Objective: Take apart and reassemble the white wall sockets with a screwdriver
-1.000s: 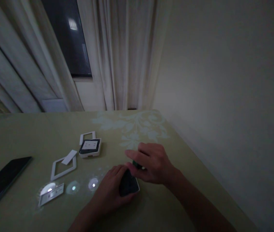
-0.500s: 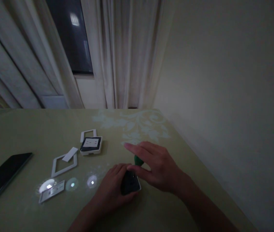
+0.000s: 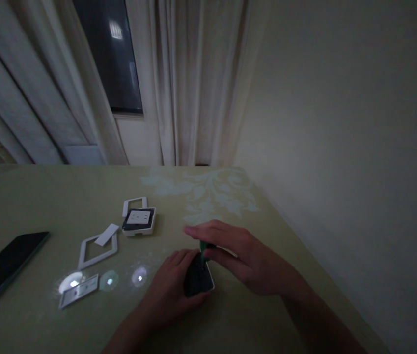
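Box (image 3: 198, 281), dark on its upper face with a pale rim, sits on the green tablecloth (image 3: 64, 206) in front of the person, gripped by the left hand (image 3: 169, 281). That hand is closed on its left side, fingers over the far left corner and thumb along the near edge, so the right part of the dark face lies uncovered. Above the far part of that face stands a green screwdriver (image 3: 203, 247), as far as its shape can be told, its long axis close to upright and its lower end at the face; whether the tip sits in a screw is too dim to tell. The right hand (image 3: 239, 250) comes in from the right and has the handle between thumb and fingers, the fingers stretched rather than curled; how firmly they press cannot be told. It is the hand nearer the tool's top, with the box below and slightly left of it.

Beyond and to the left is a socket unit (image 3: 138, 220), just in front of a small white frame (image 3: 134, 199). Nearer, a white strip (image 3: 106, 235) lies across a larger white frame (image 3: 82, 254). Further left are a rectangular plate (image 3: 79, 291) and a dark phone (image 3: 5, 270).
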The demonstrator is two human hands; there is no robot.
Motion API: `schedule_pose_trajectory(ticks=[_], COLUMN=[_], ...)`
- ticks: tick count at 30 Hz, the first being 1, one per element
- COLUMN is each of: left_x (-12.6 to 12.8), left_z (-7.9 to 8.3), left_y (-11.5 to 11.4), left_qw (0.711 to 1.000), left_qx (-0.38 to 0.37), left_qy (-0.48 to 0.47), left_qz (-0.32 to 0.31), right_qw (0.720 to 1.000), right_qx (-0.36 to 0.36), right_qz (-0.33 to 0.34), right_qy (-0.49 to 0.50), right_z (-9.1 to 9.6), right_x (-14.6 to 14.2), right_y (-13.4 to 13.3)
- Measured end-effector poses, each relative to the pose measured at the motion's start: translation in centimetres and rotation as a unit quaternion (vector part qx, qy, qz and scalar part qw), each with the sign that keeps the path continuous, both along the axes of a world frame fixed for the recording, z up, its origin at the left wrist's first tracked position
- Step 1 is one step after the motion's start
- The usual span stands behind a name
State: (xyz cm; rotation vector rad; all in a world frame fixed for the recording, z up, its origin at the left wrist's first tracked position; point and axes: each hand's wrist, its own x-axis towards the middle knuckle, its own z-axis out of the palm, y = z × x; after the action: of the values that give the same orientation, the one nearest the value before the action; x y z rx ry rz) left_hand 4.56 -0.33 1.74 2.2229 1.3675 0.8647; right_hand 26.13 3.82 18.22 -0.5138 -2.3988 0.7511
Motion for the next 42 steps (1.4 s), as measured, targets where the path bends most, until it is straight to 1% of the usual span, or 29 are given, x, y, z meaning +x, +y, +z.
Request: schedule_pose_trajectory(ticks=[1, 2, 5, 6, 7, 8, 11, 12, 13, 14, 16, 17, 18, 20, 23, 24, 25, 28, 29, 30, 32, 34, 35, 36, 37, 39, 40, 41, 42], left_x=[0.0, 0.0, 0.0, 0.0, 0.0, 0.1, 0.1, 0.1, 0.1, 0.1, 0.1, 0.1, 0.1, 0.2, 0.2, 0.2, 0.2, 0.1, 0.1, 0.1, 0.1, 0.0, 0.0, 0.0, -0.1, -0.1, -0.2, -0.2, -0.2], left_z=[0.0, 0.0, 0.1, 0.1, 0.1, 0.1, 0.1, 0.1, 0.1, 0.1, 0.1, 0.2, 0.2, 0.3, 0.3, 0.3, 0.2, -0.1, -0.1, -0.2, -0.2, -0.1, -0.1, -0.1, -0.2, -0.4, -0.5, -0.6, -0.6], left_y=[0.0, 0.0, 0.1, 0.1, 0.1, 0.1, 0.3, 0.3, 0.3, 0.3, 0.3, 0.2, 0.2, 0.2, 0.2, 0.2, 0.3, 0.3, 0.3, 0.2, 0.2, 0.2, 0.2, 0.2, 0.3, 0.3, 0.4, 0.4, 0.4], left_qw=[1.000, 1.000, 1.000, 1.000, 1.000, 1.000, 1.000, 1.000, 1.000, 1.000, 1.000, 1.000, 1.000, 1.000, 1.000, 1.000, 1.000, 1.000, 1.000, 1.000, 1.000, 1.000, 1.000, 1.000, 1.000, 1.000, 1.000, 1.000, 1.000], left_qx=[0.002, 0.004, 0.005, 0.003, 0.000, -0.002, -0.006, -0.007, -0.009, -0.010, -0.016, -0.019, -0.021, -0.020, -0.013, -0.013, -0.013, -0.005, -0.001, 0.000, -0.002, -0.008, -0.010, -0.010, -0.010, -0.010, -0.011, -0.012, -0.013], left_qy=[-0.003, -0.005, -0.010, -0.010, -0.011, -0.011, -0.012, -0.010, -0.008, -0.006, 0.000, 0.004, 0.007, 0.011, 0.011, 0.009, 0.007, 0.000, -0.002, -0.004, -0.008, -0.009, -0.010, -0.011, -0.011, -0.011, -0.010, -0.010, -0.011], left_qz=[0.002, 0.002, 0.002, 0.001, 0.000, -0.002, -0.006, -0.007, -0.006, -0.004, 0.000, 0.001, 0.004, 0.005, 0.000, -0.001, -0.001, 0.002, 0.001, 0.001, 0.004, 0.006, 0.005, 0.003, 0.000, -0.004, -0.005, -0.005, -0.005], right_qw=[1.000, 1.000, 0.992, 0.989, 0.988, 0.991, 0.999, 0.999, 0.999, 0.996, 0.981, 0.974, 0.973, 0.982, 0.996, 0.997, 0.997, 0.989, 0.986, 0.985, 0.992, 0.998, 0.998, 0.997, 0.995, 0.985, 0.980, 0.979, 0.982], right_qx=[-0.010, -0.006, 0.056, 0.071, 0.072, 0.060, -0.012, -0.023, -0.020, -0.007, 0.034, 0.049, 0.057, 0.049, 0.005, -0.003, -0.003, 0.043, 0.060, 0.067, 0.048, 0.002, -0.015, -0.020, -0.013, 0.020, 0.028, 0.023, 0.003], right_qz=[0.005, -0.009, -0.112, -0.133, -0.136, -0.122, -0.032, -0.022, -0.041, -0.083, -0.186, -0.212, -0.218, -0.181, -0.091, -0.073, -0.071, -0.136, -0.153, -0.154, -0.114, -0.065, -0.058, -0.068, -0.094, -0.166, -0.190, -0.197, -0.186], right_qy=[-0.001, -0.002, -0.001, -0.002, -0.006, -0.014, -0.028, -0.020, -0.003, 0.018, 0.053, 0.057, 0.052, 0.024, 0.006, 0.013, 0.020, 0.035, 0.032, 0.024, 0.005, 0.004, 0.014, 0.026, 0.037, 0.045, 0.043, 0.041, 0.039], right_z=[0.2, 0.3, 0.0, -0.1, 0.0, 0.1, 0.7, 0.7, 0.6, 0.3, -0.4, -0.6, -0.8, -0.7, -0.2, -0.2, -0.2, -0.7, -0.7, -0.7, -0.5, -0.2, -0.1, -0.1, -0.2, -0.4, -0.5, -0.4, -0.3], right_x=[0.2, 0.2, 0.0, 0.0, -0.1, 0.0, 0.5, 0.6, 0.7, 0.6, 0.4, 0.2, 0.2, 0.2, 0.6, 0.7, 0.7, 0.3, 0.2, 0.1, 0.1, 0.3, 0.4, 0.4, 0.3, 0.2, 0.1, 0.1, 0.1], right_y=[-0.1, -0.2, -0.7, -0.9, -1.1, -1.3, -1.4, -1.3, -1.1, -0.8, -0.2, 0.0, 0.1, 0.1, 0.0, 0.0, 0.0, 0.0, -0.1, -0.2, -0.4, -0.5, -0.4, -0.4, -0.3, -0.1, 0.0, 0.0, 0.0])
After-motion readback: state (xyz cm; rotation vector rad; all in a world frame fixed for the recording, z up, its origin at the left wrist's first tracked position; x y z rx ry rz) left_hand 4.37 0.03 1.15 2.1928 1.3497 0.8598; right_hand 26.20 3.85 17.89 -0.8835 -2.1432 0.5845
